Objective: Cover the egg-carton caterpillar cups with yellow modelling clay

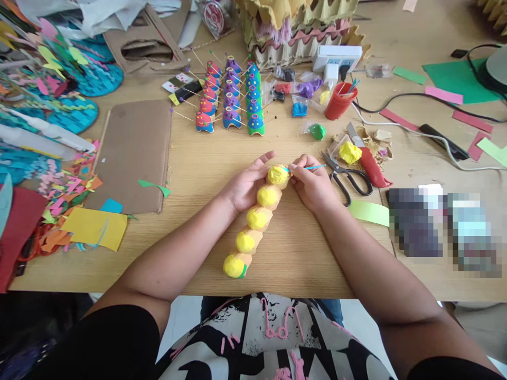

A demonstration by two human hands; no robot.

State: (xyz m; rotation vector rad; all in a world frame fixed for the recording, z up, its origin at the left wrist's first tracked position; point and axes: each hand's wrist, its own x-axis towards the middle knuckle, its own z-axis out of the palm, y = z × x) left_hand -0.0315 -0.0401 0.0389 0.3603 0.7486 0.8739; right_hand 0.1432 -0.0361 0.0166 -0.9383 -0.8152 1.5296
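Note:
A strip of egg carton cups (pixel 266 210) lies lengthwise in front of me, with yellow clay on its several domes. At its near end, a patch of green clay (pixel 242 271) shows on the side of the last cup. My left hand (pixel 246 186) grips the far end of the strip from the left, thumb against the top cup. My right hand (pixel 315 183) pinches a thin blue clay tool (pixel 316 167), its tip at the yellow clay (pixel 278 173) on the farthest dome. Part of the tool is hidden by my fingers.
Three painted-looking caterpillar strips (pixel 231 95) stand ahead. Scissors (pixel 348 177), a red-handled knife (pixel 370 161), yellow clay in plastic (pixel 349 152) and a red cup (pixel 340 101) are at right. A cardboard sheet (pixel 130 155) and paper scraps lie left; egg trays (pixel 301 31) are stacked behind.

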